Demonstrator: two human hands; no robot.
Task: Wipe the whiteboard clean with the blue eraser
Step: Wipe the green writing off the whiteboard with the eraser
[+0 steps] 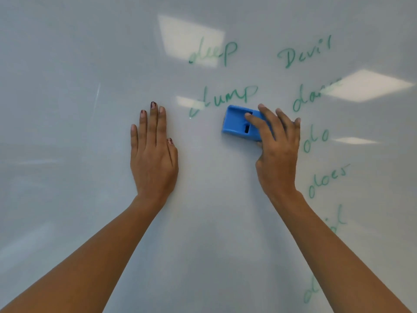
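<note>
The right hand (278,150) curls its fingers (255,120) around the blue eraser (237,125), pressing it to the whiteboard (67,109) below green "dump" (225,97), while the flat, empty left hand (153,154) apparently braces.

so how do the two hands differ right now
The left hand lies flat on the whiteboard, fingers straight; the right hand curls its fingers around the blue eraser. The left hand sits on bare whiteboard; the right hand is beside green writing. Both are raised to the whiteboard.
</note>
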